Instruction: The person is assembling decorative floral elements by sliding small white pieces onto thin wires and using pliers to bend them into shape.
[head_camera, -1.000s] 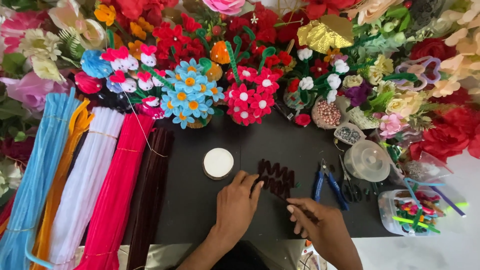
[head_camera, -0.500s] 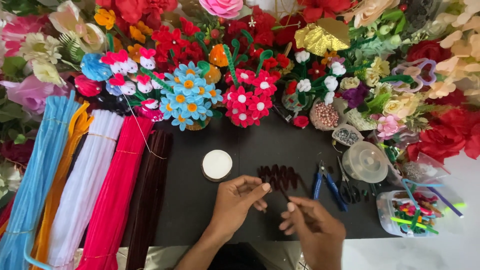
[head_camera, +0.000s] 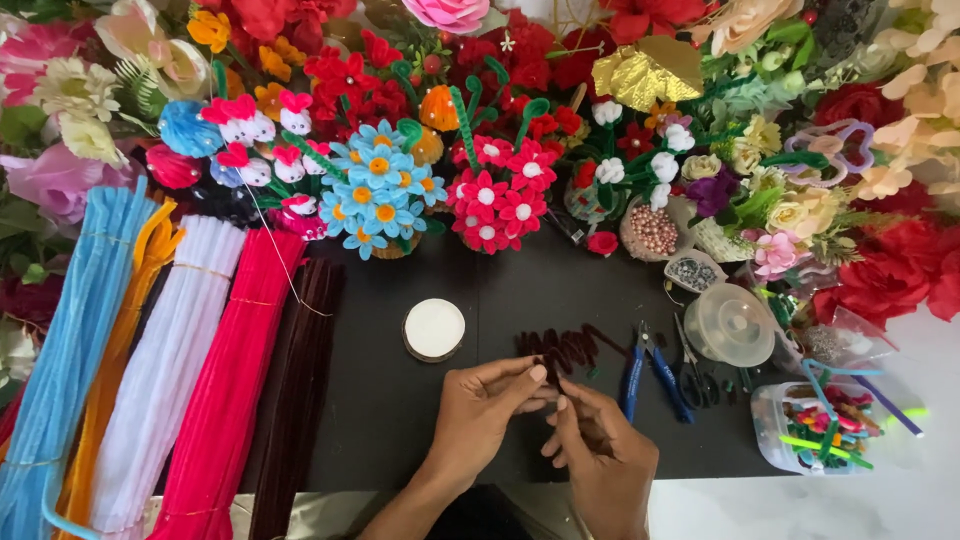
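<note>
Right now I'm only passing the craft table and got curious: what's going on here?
A person is bending a dark brown pipe cleaner piece, pinching it between the left hand and right hand over a black mat. Blue-handled pliers lie just right of the hands, and a round white disc lies to their upper left. Bundles of coloured pipe cleaners lie at left; finished flowers line the back.

The right hand is hiding part of the dark brown pipe cleaner; the frame's bottom edge is cropping both forearms.

Pliers right of round tin
</note>
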